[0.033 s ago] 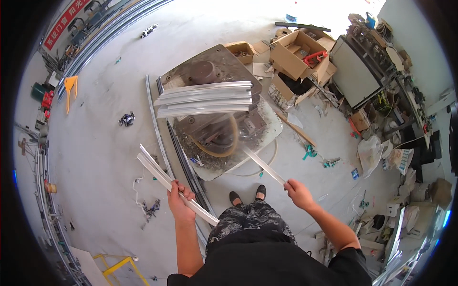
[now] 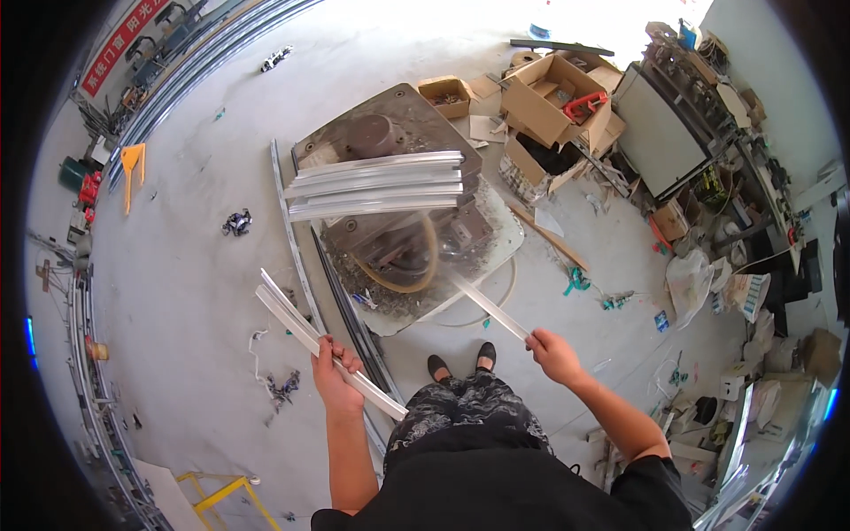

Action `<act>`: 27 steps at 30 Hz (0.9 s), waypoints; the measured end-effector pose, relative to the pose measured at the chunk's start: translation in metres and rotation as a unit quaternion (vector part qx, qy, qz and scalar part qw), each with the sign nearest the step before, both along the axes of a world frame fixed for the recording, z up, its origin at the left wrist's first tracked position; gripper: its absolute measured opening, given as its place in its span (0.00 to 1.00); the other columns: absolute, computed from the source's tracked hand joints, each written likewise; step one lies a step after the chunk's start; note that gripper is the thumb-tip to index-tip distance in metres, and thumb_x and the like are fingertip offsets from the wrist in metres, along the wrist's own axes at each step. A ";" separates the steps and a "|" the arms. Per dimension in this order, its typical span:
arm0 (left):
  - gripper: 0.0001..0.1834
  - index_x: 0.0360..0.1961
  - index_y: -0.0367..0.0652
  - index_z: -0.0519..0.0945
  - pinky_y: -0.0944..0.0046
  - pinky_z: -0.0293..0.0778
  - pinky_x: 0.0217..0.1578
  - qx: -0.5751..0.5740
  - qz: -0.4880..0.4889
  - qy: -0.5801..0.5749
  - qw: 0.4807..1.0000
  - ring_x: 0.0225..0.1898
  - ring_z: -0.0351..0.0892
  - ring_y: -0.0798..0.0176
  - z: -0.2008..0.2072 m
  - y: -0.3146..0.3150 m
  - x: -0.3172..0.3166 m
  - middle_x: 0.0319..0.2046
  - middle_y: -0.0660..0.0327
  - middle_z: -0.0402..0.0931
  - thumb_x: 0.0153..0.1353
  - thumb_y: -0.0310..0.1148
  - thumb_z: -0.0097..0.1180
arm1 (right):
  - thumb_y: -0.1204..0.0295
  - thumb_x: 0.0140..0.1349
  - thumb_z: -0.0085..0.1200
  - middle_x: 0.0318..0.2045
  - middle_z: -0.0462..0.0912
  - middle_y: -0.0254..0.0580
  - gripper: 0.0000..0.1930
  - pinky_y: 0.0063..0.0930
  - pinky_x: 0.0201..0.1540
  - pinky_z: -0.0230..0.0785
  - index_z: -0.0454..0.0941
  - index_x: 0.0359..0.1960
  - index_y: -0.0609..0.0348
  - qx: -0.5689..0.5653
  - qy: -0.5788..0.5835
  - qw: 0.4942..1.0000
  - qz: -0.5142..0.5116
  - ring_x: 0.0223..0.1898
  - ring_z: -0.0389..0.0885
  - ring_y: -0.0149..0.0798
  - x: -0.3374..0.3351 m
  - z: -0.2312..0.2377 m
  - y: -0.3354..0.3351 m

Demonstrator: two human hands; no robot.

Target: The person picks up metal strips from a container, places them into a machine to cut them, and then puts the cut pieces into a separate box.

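Closest in, dark patterned trousers [image 2: 465,407] are seen, and black shoes [image 2: 485,352] are planted side by side before the machine. And now the hands! On the left, a sheaf of white strips [image 2: 288,311] is gripped in the left hand [image 2: 338,380], fingers wrapped around it, the forearm brought up almost straight; the sheaf is slanted across the body, its near end brought close to the thigh. Over to the right, a single white strip [image 2: 496,307] is held by its near end in the right hand [image 2: 555,358], fingers closed narrowly on it, elbow swung well out, forearm angled inward. The strip's far end is pointed at the machine's near side, but whether anything is touched there cannot be told. A one-strip-at-a-time handling step seems to be in hand; for the next move, a steady grip and a well-aimed tip are called for, with the sheaf held clear.

Farther out, dark metal lengths [image 2: 343,292] are laid on the floor beside the brown machine worktop [image 2: 438,133], across which a row of pale profiles [image 2: 381,188] is spread. Beyond, an open cardboard box [image 2: 534,104] is seen among clutter.
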State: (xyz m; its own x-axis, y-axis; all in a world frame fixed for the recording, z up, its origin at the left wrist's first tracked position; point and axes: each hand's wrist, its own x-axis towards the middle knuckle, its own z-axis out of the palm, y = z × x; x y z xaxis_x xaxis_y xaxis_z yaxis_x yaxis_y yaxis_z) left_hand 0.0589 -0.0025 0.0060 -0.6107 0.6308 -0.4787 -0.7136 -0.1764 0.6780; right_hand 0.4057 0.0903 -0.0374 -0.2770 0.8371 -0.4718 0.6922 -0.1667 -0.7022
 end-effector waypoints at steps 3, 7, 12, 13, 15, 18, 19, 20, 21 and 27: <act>0.08 0.37 0.45 0.68 0.73 0.57 0.18 -0.012 0.010 0.002 1.000 0.20 0.59 0.73 0.003 -0.001 0.012 0.23 0.67 0.63 0.64 0.36 0.48 | 0.62 0.63 0.44 0.16 0.73 0.44 0.13 0.37 0.26 0.64 0.73 0.28 0.58 -0.021 0.030 0.999 0.009 0.22 0.73 0.46 0.008 -0.002 0.016; 0.08 0.37 0.44 0.68 0.73 0.57 0.18 -0.013 0.035 -0.013 0.999 0.20 0.60 0.73 0.000 -0.005 0.025 0.23 0.67 0.63 0.64 0.36 0.49 | 0.61 0.64 0.43 0.17 0.73 0.45 0.14 0.39 0.27 0.64 0.73 0.28 0.58 -0.034 0.028 0.999 0.012 0.23 0.73 0.49 0.014 0.007 0.029; 0.07 0.37 0.44 0.69 0.73 0.58 0.17 -0.032 0.072 -0.009 0.997 0.19 0.60 0.72 0.001 -0.005 0.036 0.22 0.67 0.65 0.63 0.35 0.49 | 0.61 0.63 0.44 0.23 0.76 0.49 0.13 0.44 0.29 0.64 0.72 0.29 0.57 0.067 0.006 0.997 0.035 0.27 0.74 0.54 0.014 -0.002 0.036; 0.07 0.37 0.44 0.69 0.73 0.58 0.17 -0.033 0.074 -0.006 0.997 0.19 0.60 0.72 0.001 -0.004 0.038 0.22 0.67 0.65 0.63 0.35 0.49 | 0.61 0.63 0.43 0.24 0.76 0.50 0.13 0.45 0.30 0.64 0.72 0.30 0.57 0.061 0.004 0.998 0.034 0.28 0.74 0.55 0.014 -0.008 0.034; 0.07 0.37 0.44 0.69 0.73 0.58 0.17 -0.031 0.078 -0.002 0.996 0.19 0.60 0.72 -0.002 -0.004 0.042 0.22 0.67 0.65 0.63 0.35 0.49 | 0.61 0.63 0.43 0.25 0.76 0.53 0.12 0.48 0.32 0.64 0.71 0.31 0.57 0.035 0.002 0.999 0.037 0.30 0.73 0.59 0.012 -0.024 0.024; 0.07 0.37 0.44 0.69 0.73 0.58 0.17 -0.047 0.075 0.005 0.996 0.19 0.61 0.72 -0.009 -0.003 0.042 0.22 0.67 0.65 0.63 0.35 0.49 | 0.61 0.63 0.43 0.26 0.76 0.54 0.12 0.48 0.34 0.64 0.70 0.31 0.58 -0.015 0.053 0.997 0.058 0.32 0.73 0.59 -0.004 -0.034 0.021; 0.07 0.37 0.44 0.68 0.72 0.58 0.18 -0.048 0.077 -0.007 0.996 0.19 0.61 0.72 -0.009 -0.001 0.043 0.22 0.67 0.64 0.64 0.35 0.49 | 0.61 0.63 0.43 0.26 0.76 0.54 0.12 0.48 0.34 0.64 0.70 0.31 0.58 -0.014 0.054 0.997 0.056 0.32 0.73 0.59 -0.008 -0.031 0.021; 0.08 0.37 0.44 0.67 0.72 0.57 0.18 -0.048 0.079 -0.020 0.996 0.20 0.60 0.72 -0.009 0.001 0.043 0.22 0.66 0.63 0.64 0.35 0.48 | 0.62 0.63 0.43 0.26 0.76 0.54 0.13 0.48 0.34 0.64 0.69 0.30 0.59 -0.019 0.060 0.997 0.050 0.32 0.73 0.59 -0.010 -0.027 0.021; 0.08 0.37 0.44 0.67 0.72 0.57 0.18 -0.047 0.078 -0.018 0.996 0.20 0.60 0.72 -0.011 0.002 0.042 0.22 0.66 0.63 0.64 0.35 0.48 | 0.62 0.63 0.43 0.26 0.75 0.55 0.13 0.48 0.34 0.64 0.69 0.30 0.59 -0.023 0.066 0.997 0.046 0.32 0.73 0.58 -0.013 -0.024 0.025; 0.07 0.37 0.44 0.66 0.72 0.58 0.18 -0.071 0.071 0.017 0.995 0.19 0.60 0.71 -0.022 0.001 0.035 0.22 0.66 0.63 0.64 0.34 0.47 | 0.63 0.63 0.43 0.24 0.75 0.54 0.13 0.48 0.32 0.62 0.68 0.29 0.60 -0.007 0.034 0.998 0.045 0.30 0.72 0.59 -0.017 -0.015 0.028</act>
State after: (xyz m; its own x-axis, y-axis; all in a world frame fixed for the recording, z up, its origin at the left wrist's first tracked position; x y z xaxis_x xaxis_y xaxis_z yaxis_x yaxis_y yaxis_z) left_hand 0.0941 -0.0011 -0.0155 -0.7061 0.4635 -0.5353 -0.6651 -0.1746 0.7261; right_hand 0.3883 0.1185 -0.0520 -0.3824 0.8010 -0.4606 0.6564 -0.1154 -0.7456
